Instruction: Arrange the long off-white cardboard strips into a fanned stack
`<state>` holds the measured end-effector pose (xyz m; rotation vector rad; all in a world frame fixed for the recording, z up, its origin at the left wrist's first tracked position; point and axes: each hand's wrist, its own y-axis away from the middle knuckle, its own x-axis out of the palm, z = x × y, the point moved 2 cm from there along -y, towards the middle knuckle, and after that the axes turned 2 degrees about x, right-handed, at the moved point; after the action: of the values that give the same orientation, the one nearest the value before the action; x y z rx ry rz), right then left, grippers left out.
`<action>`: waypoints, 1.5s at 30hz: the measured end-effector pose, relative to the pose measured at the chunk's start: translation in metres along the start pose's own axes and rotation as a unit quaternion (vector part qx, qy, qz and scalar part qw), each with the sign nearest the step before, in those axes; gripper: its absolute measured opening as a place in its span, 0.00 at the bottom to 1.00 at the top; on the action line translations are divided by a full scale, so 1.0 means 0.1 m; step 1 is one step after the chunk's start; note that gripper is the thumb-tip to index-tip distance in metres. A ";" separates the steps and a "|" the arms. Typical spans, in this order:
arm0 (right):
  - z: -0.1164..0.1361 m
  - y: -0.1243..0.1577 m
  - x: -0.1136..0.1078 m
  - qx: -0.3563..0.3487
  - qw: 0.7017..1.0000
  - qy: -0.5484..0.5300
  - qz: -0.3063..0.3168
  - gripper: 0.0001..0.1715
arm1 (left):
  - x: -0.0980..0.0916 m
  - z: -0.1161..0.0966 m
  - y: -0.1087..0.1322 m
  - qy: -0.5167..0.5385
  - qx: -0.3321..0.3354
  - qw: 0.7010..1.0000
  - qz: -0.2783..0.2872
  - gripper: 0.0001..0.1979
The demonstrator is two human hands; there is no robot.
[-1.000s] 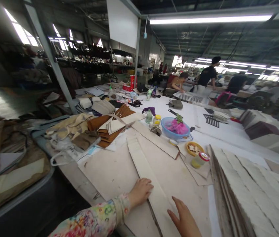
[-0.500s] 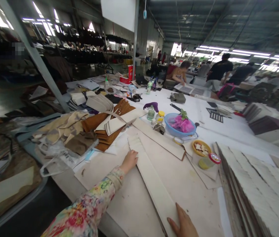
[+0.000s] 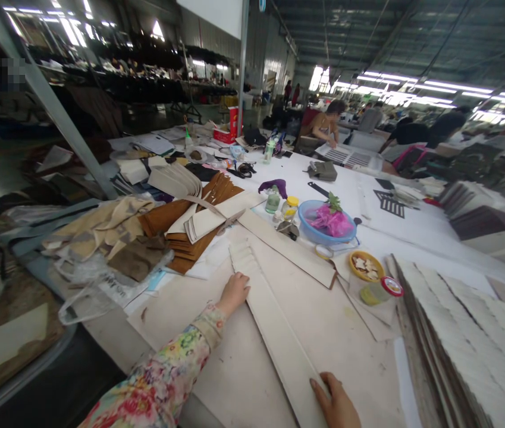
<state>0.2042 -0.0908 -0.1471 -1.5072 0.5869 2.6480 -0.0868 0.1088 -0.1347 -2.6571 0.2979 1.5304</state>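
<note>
A stack of long, pale cream strips [image 3: 274, 333] lies slanted across the work table, its layers slightly fanned at the far end. My left hand [image 3: 234, 292], below a floral sleeve, has its fingers curled over the stack's left edge near that far end. At the near end my right hand [image 3: 338, 401] grips the right edge, thumb on top and the other fingers partly hidden. A second pale strip [image 3: 288, 249] rests just beyond the stack. Scissors [image 3: 231, 221] lie by a pile of brown pieces [image 3: 185, 252] at the left.
At the right stands a tall pile of pale layered pieces [image 3: 461, 333]. Beyond the strips are a blue basin [image 3: 308, 232] with a pink bag, a yellow bowl [image 3: 357, 270] and a red-lidded jar [image 3: 375, 292]. A plastic bag [image 3: 96, 297] lies left. Another person [image 3: 327, 126] works farther back.
The view has shifted slightly. My right hand has moved a little along the stack's right edge, while my left hand keeps its place on the stack.
</note>
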 end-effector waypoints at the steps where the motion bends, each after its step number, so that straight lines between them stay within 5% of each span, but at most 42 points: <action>1: 0.03 -0.01 -0.02 0.013 1.000 -0.013 0.017 0.20 | 0.00 0.00 0.00 0.001 0.001 1.000 -0.003 0.13; 14: 0.06 -0.06 -0.09 0.005 0.999 -0.021 0.034 0.19 | 0.02 0.00 0.05 0.023 0.006 1.000 -0.006 0.13; 23: 0.14 -0.09 -0.12 0.004 0.999 0.019 0.033 0.18 | -0.07 0.03 -0.14 0.007 -0.028 1.000 0.005 0.11; 36: 0.16 -0.12 -0.10 0.003 0.999 0.036 0.026 0.15 | -0.15 0.16 -0.39 0.001 -0.094 0.992 0.086 0.21; 45: 0.22 -0.10 -0.16 0.001 0.999 0.026 0.034 0.15 | -0.13 0.22 -0.62 0.016 -0.111 0.987 0.117 0.08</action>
<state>0.1965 -0.0716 -0.1268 -1.5882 0.6542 2.6641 -0.1000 0.1747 -0.1373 -2.9089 0.4839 1.6763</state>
